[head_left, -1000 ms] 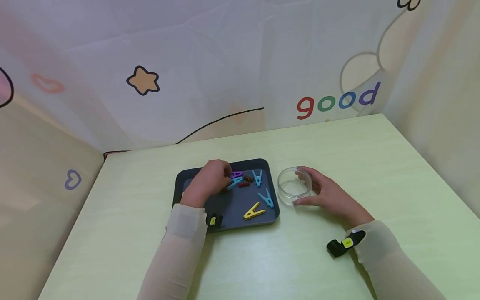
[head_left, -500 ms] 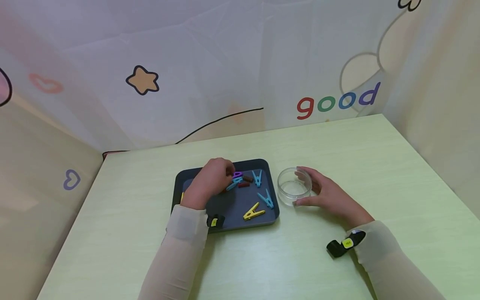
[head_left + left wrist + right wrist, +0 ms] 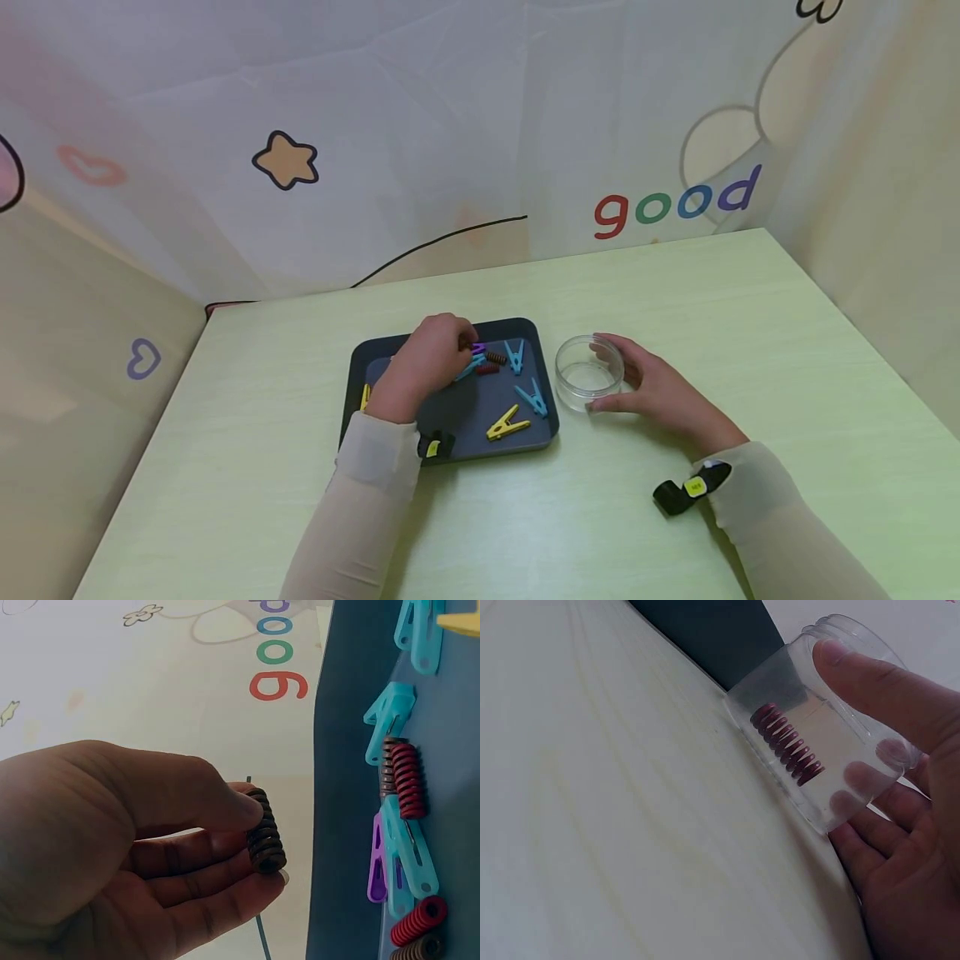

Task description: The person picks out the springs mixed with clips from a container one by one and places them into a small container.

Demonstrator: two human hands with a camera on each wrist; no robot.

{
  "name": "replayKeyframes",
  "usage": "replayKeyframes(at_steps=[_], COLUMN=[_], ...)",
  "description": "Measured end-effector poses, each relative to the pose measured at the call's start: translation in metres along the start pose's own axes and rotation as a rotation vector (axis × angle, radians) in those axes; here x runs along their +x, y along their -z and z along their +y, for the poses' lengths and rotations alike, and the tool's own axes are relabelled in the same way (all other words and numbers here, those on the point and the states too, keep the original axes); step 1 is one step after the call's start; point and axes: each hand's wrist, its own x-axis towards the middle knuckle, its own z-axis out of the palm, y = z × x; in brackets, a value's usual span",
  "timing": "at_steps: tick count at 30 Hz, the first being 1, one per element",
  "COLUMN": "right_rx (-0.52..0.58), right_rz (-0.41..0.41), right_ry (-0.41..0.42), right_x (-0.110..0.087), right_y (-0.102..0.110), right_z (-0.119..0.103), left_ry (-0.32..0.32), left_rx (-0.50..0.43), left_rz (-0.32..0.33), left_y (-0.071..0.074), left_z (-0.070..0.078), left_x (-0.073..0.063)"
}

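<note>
In the left wrist view, a dark brown coil spring (image 3: 266,836) is pinched between the thumb and fingers of my left hand (image 3: 142,847). The head view puts that left hand (image 3: 427,362) over the back of a dark grey tray (image 3: 450,421). Beside the tray, my right hand (image 3: 660,392) holds a clear round jar (image 3: 589,392) around its side, mouth upward. A dark red spring (image 3: 787,745) shows through the jar's wall in the right wrist view. Near the left hand, red springs (image 3: 408,780) and brown springs (image 3: 417,949) lie among clothespins in the tray.
Blue clothespins (image 3: 532,398), a yellow clothespin (image 3: 507,424) and a purple clothespin (image 3: 376,862) lie in the tray. Another yellow piece (image 3: 365,397) shows at the tray's left, partly behind the left wrist. A printed curtain (image 3: 450,150) hangs behind the pale table (image 3: 675,292).
My left hand has shifted slightly right and toward the back of the tray, covering more of the purple clothespin. My right hand and the jar have stayed in place.
</note>
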Motion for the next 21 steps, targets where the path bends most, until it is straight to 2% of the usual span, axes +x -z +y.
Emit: replayKeyframes(at_steps=[6,13,21], right_rx=[-0.003,-0.008,-0.005], right_rz=[0.0,0.002,0.0], right_ry=[-0.002,-0.003,-0.008], right_x=[-0.001,0.0,-0.001], right_y=[0.0,0.0,0.0], right_z=[0.0,-0.002,-0.001], left_ry=[-0.036,-0.024,-0.039], left_rx=[0.011,0.017,0.005], left_rz=[0.027,0.038,0.041], left_y=[-0.004,-0.005,-0.007], left_z=[0.004,0.011,0.014], left_x=[0.001,0.0,0.001])
